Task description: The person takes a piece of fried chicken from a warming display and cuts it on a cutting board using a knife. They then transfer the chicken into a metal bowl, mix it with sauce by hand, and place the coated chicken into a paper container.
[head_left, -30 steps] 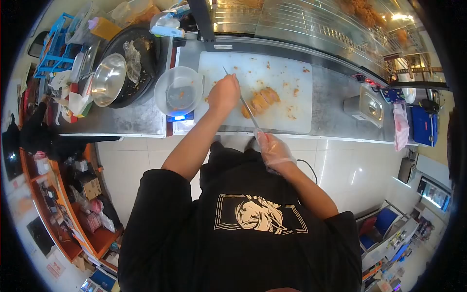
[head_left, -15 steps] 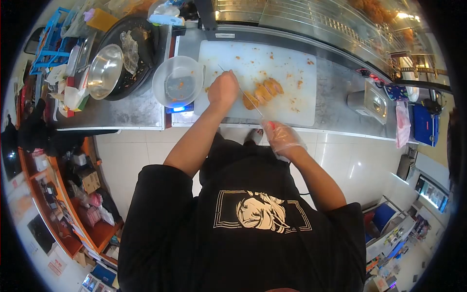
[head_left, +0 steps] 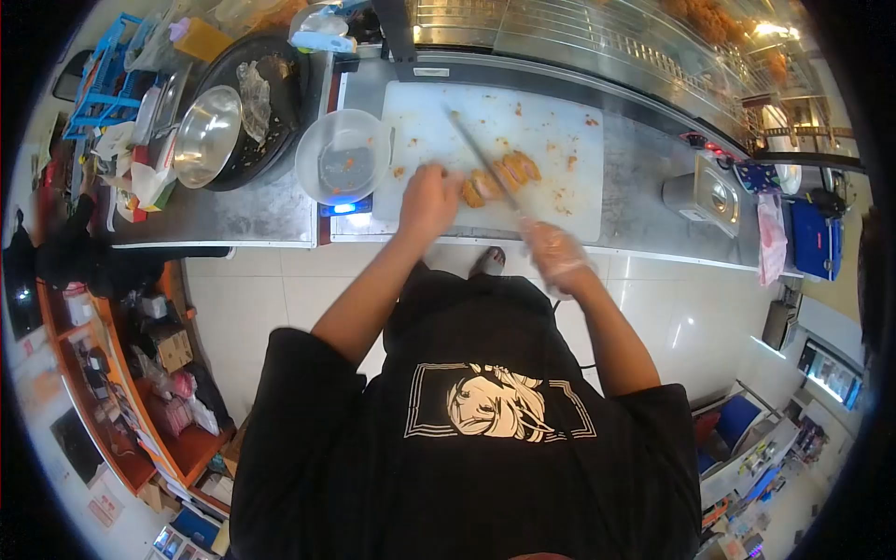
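A long knife (head_left: pixel 477 147) is held in my gloved right hand (head_left: pixel 554 254) near the front edge of the white cutting board (head_left: pixel 574 219). Its blurred blade slants up and left over sliced, browned meat (head_left: pixel 525 166). My bare left hand (head_left: pixel 430 204) has its fingers curled together at the left end of the meat. Whatever those fingers hold, if anything, is hidden. Crumbs are scattered over the board around the meat.
Left of the board, a clear round container (head_left: pixel 343 140) rests on a device with a lit blue display. Farther left are a metal bowl (head_left: pixel 207 137) and a large black pan (head_left: pixel 289 70). A lidded metal container (head_left: pixel 705 201) stands right; a glass-and-rack cabinet (head_left: pixel 597 42) runs behind.
The knife and my right hand have shifted right, and the blade has swung over the meat. My left hand has moved down, away from the blade, to beside the meat's left end.
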`<control>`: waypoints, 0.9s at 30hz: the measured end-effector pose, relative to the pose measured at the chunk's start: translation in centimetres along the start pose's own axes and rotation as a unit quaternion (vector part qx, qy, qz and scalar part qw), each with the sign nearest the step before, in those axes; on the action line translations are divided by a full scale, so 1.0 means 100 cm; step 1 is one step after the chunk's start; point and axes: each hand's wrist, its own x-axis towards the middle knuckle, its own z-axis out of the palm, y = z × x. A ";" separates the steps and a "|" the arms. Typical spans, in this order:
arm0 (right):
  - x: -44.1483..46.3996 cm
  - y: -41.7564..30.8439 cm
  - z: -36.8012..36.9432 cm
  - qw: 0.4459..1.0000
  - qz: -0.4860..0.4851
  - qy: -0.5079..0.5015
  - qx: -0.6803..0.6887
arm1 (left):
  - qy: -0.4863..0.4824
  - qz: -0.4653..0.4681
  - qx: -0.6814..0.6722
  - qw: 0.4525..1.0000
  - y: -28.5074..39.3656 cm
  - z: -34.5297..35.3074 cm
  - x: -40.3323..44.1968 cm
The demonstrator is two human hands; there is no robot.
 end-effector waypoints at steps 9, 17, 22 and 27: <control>-0.007 0.052 -0.050 0.977 0.068 0.011 -0.204 | -0.020 0.027 0.018 0.999 0.012 0.032 -0.030; -0.048 0.052 -0.033 0.983 0.051 -0.040 -0.173 | -0.082 -0.051 0.145 0.985 0.054 0.008 -0.027; -0.052 0.045 -0.044 0.987 0.120 -0.034 -0.099 | -0.032 -0.095 0.141 0.985 0.094 0.038 -0.031; -0.056 0.050 -0.058 0.991 0.120 -0.042 -0.052 | 0.005 -0.103 0.206 0.973 0.116 0.060 -0.021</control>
